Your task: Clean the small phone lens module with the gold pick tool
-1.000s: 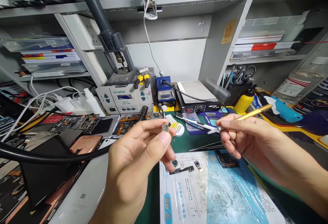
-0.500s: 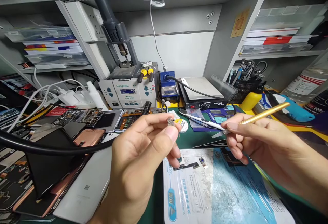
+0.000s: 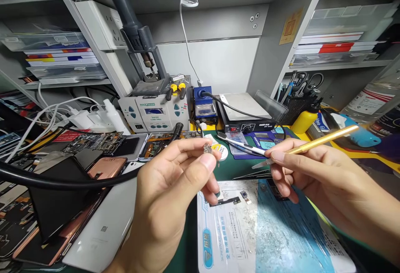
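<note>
My left hand [image 3: 170,189] is raised in the middle, thumb and forefinger pinched on a small silvery metal part [image 3: 207,149], partly hidden by the fingertips. My right hand [image 3: 315,173] grips a gold-handled knife [image 3: 325,139] like a pen. Its thin pale blade points left and does not touch the small part. Behind the right fingers lies a black-and-white toothbrush [image 3: 240,143]. Below both hands a white-and-blue work pad [image 3: 250,231] bears a small camera-like module [image 3: 245,197] and a dark flat strip [image 3: 229,201].
Phones and phone parts, including a silver phone back [image 3: 103,223], crowd the left. A black hose [image 3: 78,180] crosses them. At the back stand a hot-air station [image 3: 153,112] and a heating plate [image 3: 246,110]. A yellow bottle [image 3: 303,118] stands at right.
The whole view has shifted slightly, moving the background a little left. My right hand and the knife have come slightly nearer to my left hand, which keeps its pinch on the small part.
</note>
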A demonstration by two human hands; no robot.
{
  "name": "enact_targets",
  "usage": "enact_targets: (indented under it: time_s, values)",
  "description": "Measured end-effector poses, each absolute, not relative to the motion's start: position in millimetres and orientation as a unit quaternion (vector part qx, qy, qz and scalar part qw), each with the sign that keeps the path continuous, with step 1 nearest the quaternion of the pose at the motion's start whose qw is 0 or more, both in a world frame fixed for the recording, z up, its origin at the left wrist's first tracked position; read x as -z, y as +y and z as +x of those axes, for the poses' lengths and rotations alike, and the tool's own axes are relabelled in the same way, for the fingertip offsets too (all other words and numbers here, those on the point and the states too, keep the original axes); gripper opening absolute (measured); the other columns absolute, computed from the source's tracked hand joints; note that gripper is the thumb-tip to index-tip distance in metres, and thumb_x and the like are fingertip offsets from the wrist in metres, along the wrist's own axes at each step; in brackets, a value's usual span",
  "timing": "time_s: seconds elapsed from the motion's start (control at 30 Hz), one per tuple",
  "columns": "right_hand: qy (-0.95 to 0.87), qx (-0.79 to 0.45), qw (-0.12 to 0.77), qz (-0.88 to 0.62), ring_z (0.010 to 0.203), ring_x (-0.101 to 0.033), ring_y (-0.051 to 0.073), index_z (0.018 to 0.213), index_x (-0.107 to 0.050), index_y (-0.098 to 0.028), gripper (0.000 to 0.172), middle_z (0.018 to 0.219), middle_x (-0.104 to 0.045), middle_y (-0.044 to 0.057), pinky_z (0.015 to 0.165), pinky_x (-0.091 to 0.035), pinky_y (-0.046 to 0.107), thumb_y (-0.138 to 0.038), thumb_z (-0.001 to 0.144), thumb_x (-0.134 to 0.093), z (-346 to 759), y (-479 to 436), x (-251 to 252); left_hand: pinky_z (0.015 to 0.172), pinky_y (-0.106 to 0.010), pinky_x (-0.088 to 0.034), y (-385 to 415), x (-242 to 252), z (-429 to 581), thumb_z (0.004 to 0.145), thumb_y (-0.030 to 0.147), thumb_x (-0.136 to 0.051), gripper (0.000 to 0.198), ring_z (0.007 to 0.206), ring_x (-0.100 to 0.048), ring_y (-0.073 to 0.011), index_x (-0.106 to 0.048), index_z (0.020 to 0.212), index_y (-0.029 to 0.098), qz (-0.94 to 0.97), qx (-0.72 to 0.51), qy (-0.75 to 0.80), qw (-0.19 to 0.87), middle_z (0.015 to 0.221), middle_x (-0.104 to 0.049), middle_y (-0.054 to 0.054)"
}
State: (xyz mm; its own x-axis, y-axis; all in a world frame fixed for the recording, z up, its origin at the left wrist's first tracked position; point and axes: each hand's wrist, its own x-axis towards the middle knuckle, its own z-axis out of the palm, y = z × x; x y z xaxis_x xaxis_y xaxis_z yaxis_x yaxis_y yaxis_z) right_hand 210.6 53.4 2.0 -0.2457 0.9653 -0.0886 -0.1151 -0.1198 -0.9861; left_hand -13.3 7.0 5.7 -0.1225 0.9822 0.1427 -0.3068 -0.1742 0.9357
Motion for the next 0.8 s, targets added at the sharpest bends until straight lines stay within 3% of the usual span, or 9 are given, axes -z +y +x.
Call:
enact_targets:
  time_s: [0.2,0.37,0.5,0.57,0.67,0.8]
  values:
    - [-0.473,-0.604,0.486,-0.419,0.049,-0.061,0.010,0.080,-0.073,-0.019,0.016,0.065,-0.067,-0.001,0.042,-0.047,0.018,-0.031,0.082,-0.082,213.1,59.9,-7.3,0.049,-0.022,-0.058,5.9,-6.5,-14.9,0.086,0.023,-0.073,0.012,0.059,-0.065,-0.0133,-0.078,0.097,0.023,0.430,-0.620,0.405,0.516,0.089,-0.075,-0.002]
    - [-0.466,-0.592,0.504,-0.422,0.047,-0.059,0.008,0.085,-0.068,-0.015,0.010,0.063,-0.065,-0.004,0.041,-0.044,0.017,-0.022,0.092,-0.071,219.1,69.5,-12.1,0.040,-0.020,-0.052,1.4,-10.3,-0.6,0.067,0.029,-0.086,0.025,0.051,-0.061,-0.0125,-0.078,0.090,0.025,0.389,-0.606,0.483,0.499,0.086,-0.077,-0.003]
    - [-0.466,-0.591,0.501,-0.428,0.049,-0.058,0.008,0.089,-0.065,-0.014,0.014,0.069,-0.063,-0.006,0.041,-0.045,0.017,-0.024,0.099,-0.066,224.1,75.1,-14.0,0.041,-0.019,-0.052,-1.5,-11.8,7.7,0.065,0.031,-0.086,0.026,0.048,-0.060,-0.0107,-0.077,0.088,0.025,0.404,-0.600,0.505,0.471,0.090,-0.079,-0.003]
    - [-0.464,-0.589,0.502,-0.431,0.050,-0.058,0.008,0.094,-0.066,-0.014,0.014,0.074,-0.064,-0.005,0.043,-0.047,0.018,-0.026,0.101,-0.065,226.7,77.7,-14.4,0.043,-0.019,-0.052,-0.3,-10.9,6.8,0.065,0.031,-0.087,0.027,0.050,-0.060,-0.0113,-0.076,0.090,0.025,0.405,-0.592,0.498,0.487,0.081,-0.078,-0.002]
    - [-0.458,-0.583,0.504,-0.444,0.061,-0.065,0.011,0.105,-0.067,-0.014,0.015,0.088,-0.070,0.000,0.053,-0.056,0.024,-0.029,0.101,-0.064,230.8,82.4,-12.8,0.046,-0.018,-0.053,3.5,-8.1,1.8,0.068,0.030,-0.088,0.031,0.051,-0.060,-0.0124,-0.075,0.096,0.023,0.414,-0.572,0.489,0.513,0.060,-0.071,0.001]
    - [-0.451,-0.584,0.490,-0.465,0.085,-0.072,0.020,0.118,-0.066,-0.016,0.024,0.111,-0.071,0.006,0.072,-0.062,0.036,-0.031,0.100,-0.065,232.8,88.0,-6.3,0.050,-0.018,-0.054,6.5,-5.7,-3.4,0.078,0.034,-0.083,0.028,0.051,-0.062,-0.0121,-0.073,0.101,0.022,0.464,-0.532,0.464,0.535,0.059,-0.072,0.000]
